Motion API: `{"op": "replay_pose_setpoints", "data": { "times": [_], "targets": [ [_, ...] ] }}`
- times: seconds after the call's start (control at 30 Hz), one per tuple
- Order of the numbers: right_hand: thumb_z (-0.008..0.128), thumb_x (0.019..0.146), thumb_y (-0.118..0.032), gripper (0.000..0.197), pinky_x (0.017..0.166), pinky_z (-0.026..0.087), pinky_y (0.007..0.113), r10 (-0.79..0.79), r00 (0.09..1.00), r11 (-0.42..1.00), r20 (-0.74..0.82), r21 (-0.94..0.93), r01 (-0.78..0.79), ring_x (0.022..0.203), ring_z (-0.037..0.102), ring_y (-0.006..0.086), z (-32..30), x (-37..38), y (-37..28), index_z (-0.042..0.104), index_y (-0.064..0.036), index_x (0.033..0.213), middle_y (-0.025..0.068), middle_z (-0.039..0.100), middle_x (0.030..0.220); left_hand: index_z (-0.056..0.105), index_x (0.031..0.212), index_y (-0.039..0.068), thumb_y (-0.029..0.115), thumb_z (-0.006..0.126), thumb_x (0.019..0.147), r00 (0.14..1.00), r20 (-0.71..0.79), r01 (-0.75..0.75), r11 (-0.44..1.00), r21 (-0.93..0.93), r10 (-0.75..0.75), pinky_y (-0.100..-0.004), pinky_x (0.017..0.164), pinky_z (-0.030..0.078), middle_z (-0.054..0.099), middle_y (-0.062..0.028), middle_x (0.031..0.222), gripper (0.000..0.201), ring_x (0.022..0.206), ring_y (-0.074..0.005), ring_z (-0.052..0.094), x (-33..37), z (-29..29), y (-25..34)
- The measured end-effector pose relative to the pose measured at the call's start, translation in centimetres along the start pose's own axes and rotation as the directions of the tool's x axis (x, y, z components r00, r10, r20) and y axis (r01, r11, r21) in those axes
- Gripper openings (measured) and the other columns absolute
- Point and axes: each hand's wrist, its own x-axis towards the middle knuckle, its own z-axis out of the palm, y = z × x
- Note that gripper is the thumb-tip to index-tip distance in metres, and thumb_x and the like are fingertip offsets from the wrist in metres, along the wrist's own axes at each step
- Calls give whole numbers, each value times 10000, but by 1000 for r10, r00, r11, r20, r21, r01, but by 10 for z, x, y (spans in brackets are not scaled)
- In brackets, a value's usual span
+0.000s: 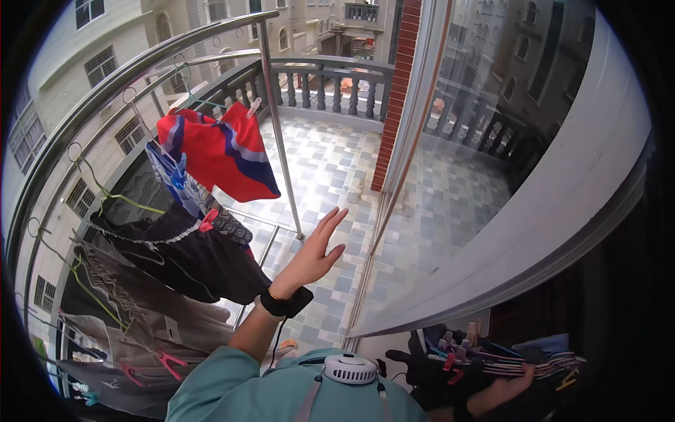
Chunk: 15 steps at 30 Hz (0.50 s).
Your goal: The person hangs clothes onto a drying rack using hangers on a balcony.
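My left hand reaches forward over the balcony floor with its fingers stretched out and nothing in it. A black band with a dark box-shaped device is on that wrist. At the lower right, my right hand is closed round a bundle of clothes hangers. Dark clothes and several clothespins hang with this bundle. Nearest to my left hand on the left side are black shorts and red shorts with blue and white stripes, both hanging from the drying rack.
A metal drying rack stands at the left, with grey-brown trousers on green hangers. To the right is a sliding glass door with its floor track. A stone balustrade borders the tiled balcony floor at the far side.
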Motion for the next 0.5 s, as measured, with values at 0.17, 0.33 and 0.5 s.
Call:
{"op": "replay_pose_setpoints", "data": {
  "times": [0.17, 0.33, 0.5],
  "targets": [
    [562, 611, -76, 185, 760, 440, 299, 494, 837, 862, -236, 261, -435, 794, 524, 194, 9, -153, -42, 545, -36, 790, 57, 540, 856, 159, 1480, 161, 8, 547, 842, 992, -80, 86, 991, -102, -95, -442, 1078, 265, 195, -132, 1523, 762, 1384, -322, 234, 14, -48, -66],
    [563, 603, -28, 273, 787, 482, 351, 549, 790, 835, -272, 228, -501, 852, 568, 243, 22, -270, -44, 552, 18, 871, 114, 563, 975, 108, 1480, 75, -45, 532, 815, 978, -198, 38, 991, -126, -63, -363, 1137, 168, 155, -171, 1528, 797, 1413, -283, 165, 24, -78, -101],
    [524, 748, -13, 230, 823, 463, 364, 610, 791, 792, 52, -59, -607, 881, 576, 305, 78, -371, -36, 610, 7, 960, 142, 588, 909, 117, 1473, 37, -55, 511, 792, 969, -244, 3, 983, -182, -48, -366, 1141, 136, 154, -177, 1526, 793, 1420, -274, 137, 38, -99, -133]
  ]
}}
